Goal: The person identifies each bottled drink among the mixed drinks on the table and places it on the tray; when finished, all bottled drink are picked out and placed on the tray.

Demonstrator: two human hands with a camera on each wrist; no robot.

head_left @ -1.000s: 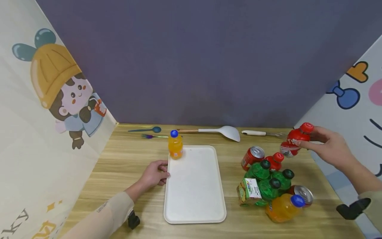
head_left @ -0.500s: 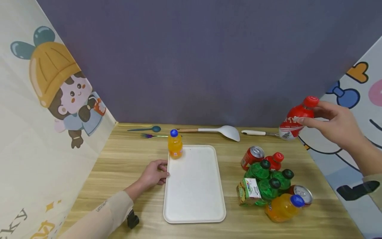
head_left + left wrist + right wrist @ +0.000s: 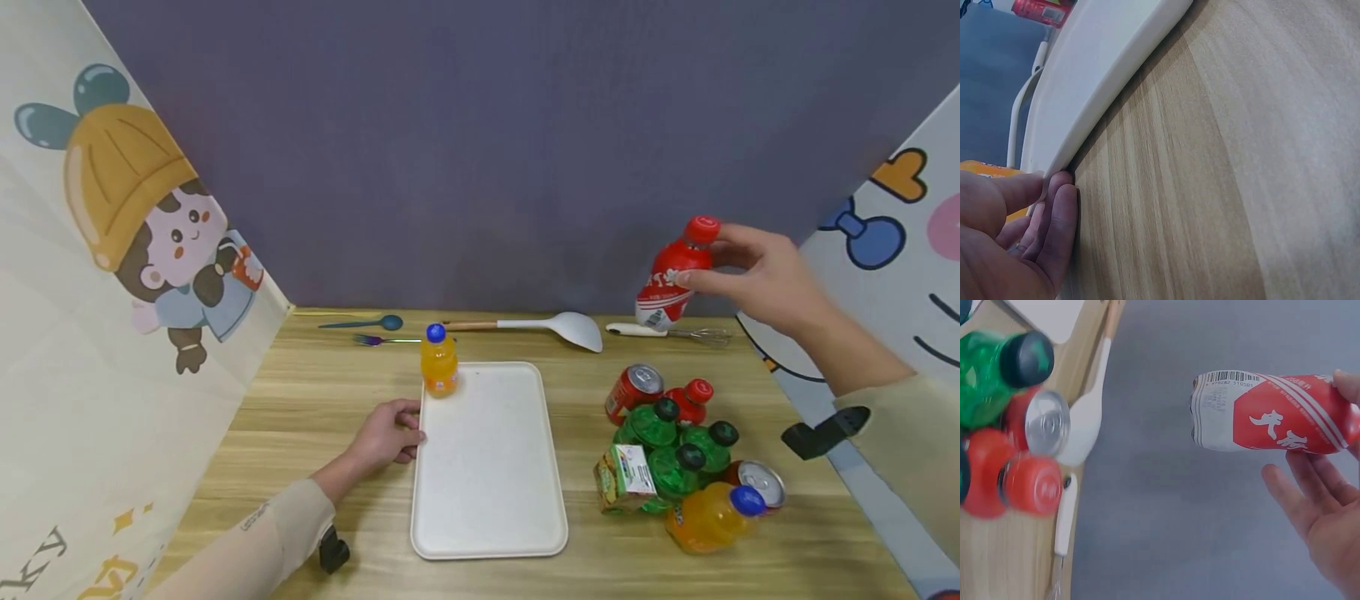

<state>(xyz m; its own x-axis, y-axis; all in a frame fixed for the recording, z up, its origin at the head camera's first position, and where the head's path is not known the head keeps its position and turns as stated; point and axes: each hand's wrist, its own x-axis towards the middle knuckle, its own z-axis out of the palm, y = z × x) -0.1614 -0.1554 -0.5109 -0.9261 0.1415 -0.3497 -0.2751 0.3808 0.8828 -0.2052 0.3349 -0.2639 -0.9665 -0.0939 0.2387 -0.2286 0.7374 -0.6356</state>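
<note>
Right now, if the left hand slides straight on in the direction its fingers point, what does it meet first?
The white tray. The left hand rests on the table with its fingertips already against the tray's left rim, so any push would likely shift the tray; the orange bottle stands at its far corner.

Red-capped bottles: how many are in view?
2. One red bottle is held in the air by the right hand; the other red bottle lies in the drinks pile on the table. More may be hidden there.
</note>
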